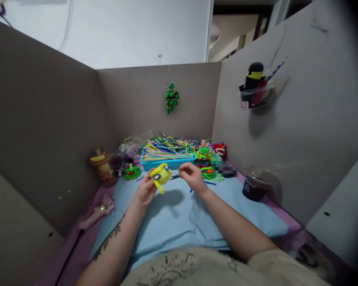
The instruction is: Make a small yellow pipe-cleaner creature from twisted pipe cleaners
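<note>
My left hand [145, 190] is closed around a yellow pipe-cleaner figure [161, 174] with a blue ring on its face, held above the light blue cloth [179, 218]. My right hand [192, 176] is just to the right of it, fingers pinched on a thin dark tool or wire whose tip points at the figure. Both hands hover in front of a blue tray [167, 162] piled with several coloured pipe cleaners.
Grey partition walls surround the desk. A green ornament [171, 97] hangs on the back wall. A small green figure [132, 172] and a jar [103, 167] stand at left, a pink glue gun [98, 211] lies lower left, a dark lidded cup [256, 184] stands right.
</note>
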`<move>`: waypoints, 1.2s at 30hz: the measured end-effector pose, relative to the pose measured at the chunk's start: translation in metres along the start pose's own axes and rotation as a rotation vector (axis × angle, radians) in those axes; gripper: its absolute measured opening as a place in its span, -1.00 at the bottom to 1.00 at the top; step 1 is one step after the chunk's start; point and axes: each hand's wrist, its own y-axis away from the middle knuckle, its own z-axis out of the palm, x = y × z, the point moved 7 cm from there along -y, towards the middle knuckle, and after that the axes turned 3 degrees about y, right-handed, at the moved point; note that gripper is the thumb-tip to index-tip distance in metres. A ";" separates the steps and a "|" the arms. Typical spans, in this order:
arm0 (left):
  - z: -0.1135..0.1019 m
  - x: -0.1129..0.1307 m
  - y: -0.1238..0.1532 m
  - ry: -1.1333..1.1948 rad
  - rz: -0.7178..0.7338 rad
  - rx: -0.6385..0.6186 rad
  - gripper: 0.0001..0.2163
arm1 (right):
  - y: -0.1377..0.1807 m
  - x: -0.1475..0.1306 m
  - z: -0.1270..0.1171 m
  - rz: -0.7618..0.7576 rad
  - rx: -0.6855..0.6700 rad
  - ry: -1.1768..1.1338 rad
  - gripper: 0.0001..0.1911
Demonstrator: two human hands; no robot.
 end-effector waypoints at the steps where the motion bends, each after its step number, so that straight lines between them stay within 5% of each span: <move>1: 0.000 0.001 0.000 0.007 0.010 -0.003 -0.58 | 0.000 0.001 -0.001 0.007 0.006 0.002 -0.93; 10: 0.001 0.005 0.000 0.056 0.063 0.004 -0.59 | 0.030 -0.021 0.048 -0.250 -0.268 0.212 -0.71; 18: -0.001 0.007 -0.001 0.078 0.076 0.022 -0.60 | 0.037 -0.014 0.059 -0.237 -0.282 0.306 -0.68; 22: -0.003 0.007 -0.002 0.092 0.068 0.028 -0.61 | 0.039 -0.009 0.060 -0.232 -0.240 0.321 -0.83; 29: -0.003 0.009 -0.005 0.125 0.028 -0.002 -0.58 | 0.031 -0.028 0.041 -0.339 -0.157 0.214 -0.90; 32: -0.002 0.009 -0.004 0.141 0.004 -0.025 -0.59 | 0.021 -0.027 0.027 -0.279 -0.122 0.173 -0.92; 36: 0.001 0.004 -0.002 0.162 -0.045 -0.040 -0.60 | 0.011 -0.001 0.025 -0.015 -0.172 -0.001 -0.89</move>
